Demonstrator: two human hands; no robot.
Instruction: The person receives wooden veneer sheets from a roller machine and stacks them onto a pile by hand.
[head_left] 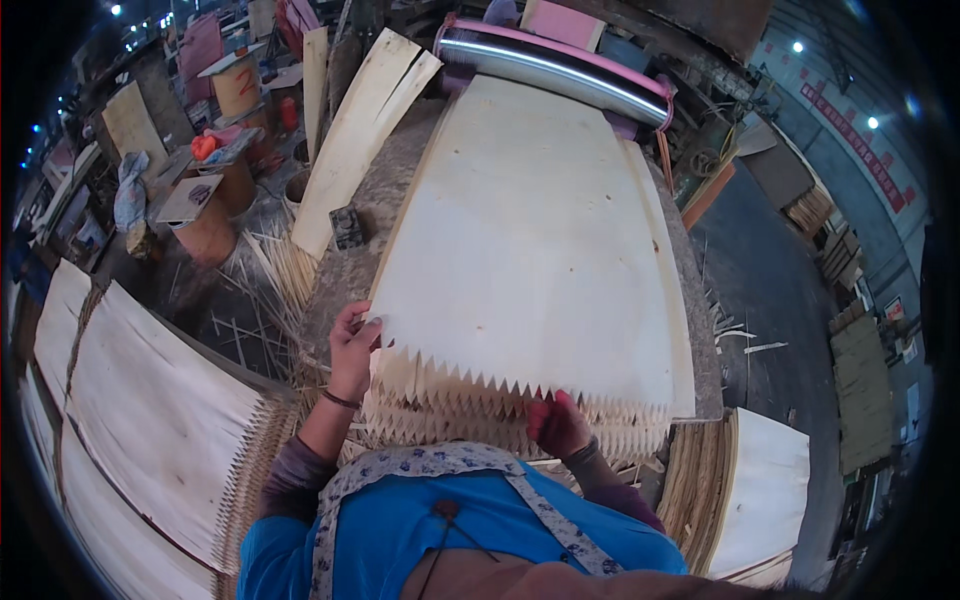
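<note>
The left hand (353, 350) is at the near-left corner of a pale wood sheet (540, 230) (its near edge cut into sharp teeth), the right hand (560, 425) at that edge; a pink-trimmed machine (555, 72) stands beyond.

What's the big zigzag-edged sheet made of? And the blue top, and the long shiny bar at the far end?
The big sheet looks like thin wood, dull and fairly smooth: it's pale, with little brown knots.

The blue top seems to be soft cloth, since it drapes over the body; which fabric, I can't tell.

The long bar may be metal: it's silvery, but glare makes that unsure.
</note>
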